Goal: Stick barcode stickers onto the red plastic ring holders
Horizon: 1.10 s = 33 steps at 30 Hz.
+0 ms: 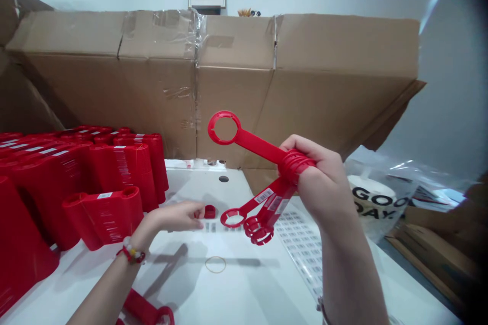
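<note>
1. Right hand (324,183): grip closed around the shafts of a bunch of red ring-ended handles (267,198), held up over the tabletop (236,294). One handle fans up and to the left. The others droop, with their rings just above the label sheet (305,246).
2. Left hand (179,216): grip slack, fingers stretched out, nothing held. Fingertips are just beside a small red piece (209,211) on the tabletop; I cannot tell if they touch it.
3. Rubber band (215,264) lies loose nearer to me, apart from both hands.
4. Handling, my judgement: moulded plastic, so light, stiff and glossy enough to be slippery. The pieces splay against one another. Best held where the shafts cross, not at the thin rings.
5. Left side: stacks of red plastic parts (114,172). Behind: cardboard boxes (236,71).
</note>
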Each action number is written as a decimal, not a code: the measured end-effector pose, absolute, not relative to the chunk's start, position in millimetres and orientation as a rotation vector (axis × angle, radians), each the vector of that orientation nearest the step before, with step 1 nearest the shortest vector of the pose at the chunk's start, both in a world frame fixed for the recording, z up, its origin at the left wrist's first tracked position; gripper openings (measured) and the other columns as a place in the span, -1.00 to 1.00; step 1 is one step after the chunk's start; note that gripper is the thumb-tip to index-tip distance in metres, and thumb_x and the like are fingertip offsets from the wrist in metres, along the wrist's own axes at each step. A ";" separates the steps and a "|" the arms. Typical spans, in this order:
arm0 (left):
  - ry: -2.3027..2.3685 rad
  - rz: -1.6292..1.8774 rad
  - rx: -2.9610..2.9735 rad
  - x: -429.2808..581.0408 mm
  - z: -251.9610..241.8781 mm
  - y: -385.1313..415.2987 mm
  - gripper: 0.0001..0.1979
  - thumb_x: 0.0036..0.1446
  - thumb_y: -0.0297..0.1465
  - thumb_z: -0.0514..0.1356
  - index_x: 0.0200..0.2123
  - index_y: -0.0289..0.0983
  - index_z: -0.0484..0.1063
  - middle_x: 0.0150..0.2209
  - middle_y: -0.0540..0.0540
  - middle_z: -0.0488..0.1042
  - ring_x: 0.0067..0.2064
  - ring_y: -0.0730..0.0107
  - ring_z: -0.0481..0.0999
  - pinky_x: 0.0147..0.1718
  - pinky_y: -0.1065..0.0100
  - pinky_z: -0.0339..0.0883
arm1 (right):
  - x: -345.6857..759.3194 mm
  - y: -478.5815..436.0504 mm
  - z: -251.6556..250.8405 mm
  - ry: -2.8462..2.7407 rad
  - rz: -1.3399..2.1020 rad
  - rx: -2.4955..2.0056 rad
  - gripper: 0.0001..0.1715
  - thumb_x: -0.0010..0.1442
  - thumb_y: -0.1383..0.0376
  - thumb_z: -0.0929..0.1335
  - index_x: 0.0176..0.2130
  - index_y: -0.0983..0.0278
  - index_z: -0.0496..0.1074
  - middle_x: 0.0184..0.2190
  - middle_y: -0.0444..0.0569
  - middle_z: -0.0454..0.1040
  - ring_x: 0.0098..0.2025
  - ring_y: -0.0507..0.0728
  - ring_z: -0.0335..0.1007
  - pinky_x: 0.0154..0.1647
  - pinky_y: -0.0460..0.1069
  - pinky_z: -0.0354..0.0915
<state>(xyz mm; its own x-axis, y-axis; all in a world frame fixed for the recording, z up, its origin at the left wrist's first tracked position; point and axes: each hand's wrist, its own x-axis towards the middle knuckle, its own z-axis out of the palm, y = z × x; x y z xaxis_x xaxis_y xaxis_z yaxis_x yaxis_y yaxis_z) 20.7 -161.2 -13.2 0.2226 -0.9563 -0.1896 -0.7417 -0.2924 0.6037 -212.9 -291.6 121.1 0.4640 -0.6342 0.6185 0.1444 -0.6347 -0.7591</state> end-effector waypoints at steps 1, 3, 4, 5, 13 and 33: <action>-1.503 -0.711 2.045 21.6 -4.2 -156.6 -0.76 0.24 -0.23 0.22 -0.23 -0.30 0.35 -0.31 -0.02 0.39 -0.34 0.45 0.37 -0.35 0.40 0.29 | -212.0 -291.5 120.9 0.418 -1.245 -1.915 -0.91 -0.10 0.41 0.22 -0.54 0.24 0.28 -0.63 -0.12 0.25 -0.59 0.00 0.12 -0.64 -0.11 0.06; -1.339 -0.575 1.887 20.7 13.5 -148.5 -0.72 0.29 -0.15 0.13 -0.16 -0.26 0.28 -0.22 -0.05 0.40 -0.26 0.40 0.41 -0.31 0.40 0.31 | -210.1 -291.2 120.6 0.435 -1.232 -1.887 -0.91 -0.10 0.40 0.22 -0.52 0.24 0.28 -0.63 -0.14 0.25 -0.60 0.01 0.15 -0.64 -0.10 0.11; -1.264 -0.509 1.800 18.9 21.8 -145.1 -0.70 0.31 -0.13 0.08 -0.10 -0.24 0.24 -0.15 -0.07 0.40 -0.19 0.37 0.44 -0.25 0.39 0.33 | -208.9 -291.1 120.5 0.443 -1.223 -1.873 -0.91 -0.10 0.40 0.23 -0.51 0.23 0.29 -0.63 -0.14 0.25 -0.60 0.01 0.15 -0.65 -0.10 0.12; -1.203 -0.461 1.710 16.5 29.4 -142.2 -0.69 0.33 -0.12 0.06 -0.04 -0.22 0.20 -0.07 -0.10 0.39 -0.11 0.36 0.45 -0.17 0.38 0.36 | -207.6 -290.9 120.4 0.450 -1.211 -1.862 -0.91 -0.10 0.40 0.23 -0.51 0.23 0.29 -0.63 -0.15 0.25 -0.60 0.01 0.16 -0.66 -0.10 0.12; -1.096 -0.576 1.261 -17.1 65.1 -127.1 -0.55 0.24 -0.28 0.26 -0.12 -0.10 -0.06 -0.03 -0.04 0.38 -0.25 0.45 0.53 -0.20 0.27 0.50 | -187.9 -287.1 114.4 0.209 -0.900 -1.834 -0.80 0.06 0.40 0.32 -0.36 0.22 0.55 -0.29 -0.12 0.56 -0.34 0.03 0.45 -0.44 -0.13 0.32; -1.306 -0.288 1.687 -17.6 61.2 -115.6 -0.65 0.27 -0.11 0.21 0.00 -0.16 0.29 0.03 -0.10 0.42 0.05 0.24 0.44 -0.03 0.26 0.35 | -194.1 -282.2 115.6 0.294 -0.753 -1.947 -0.45 0.16 0.49 0.25 0.03 0.11 0.55 -0.56 -0.22 0.38 -0.57 -0.06 0.15 -0.55 -0.12 0.05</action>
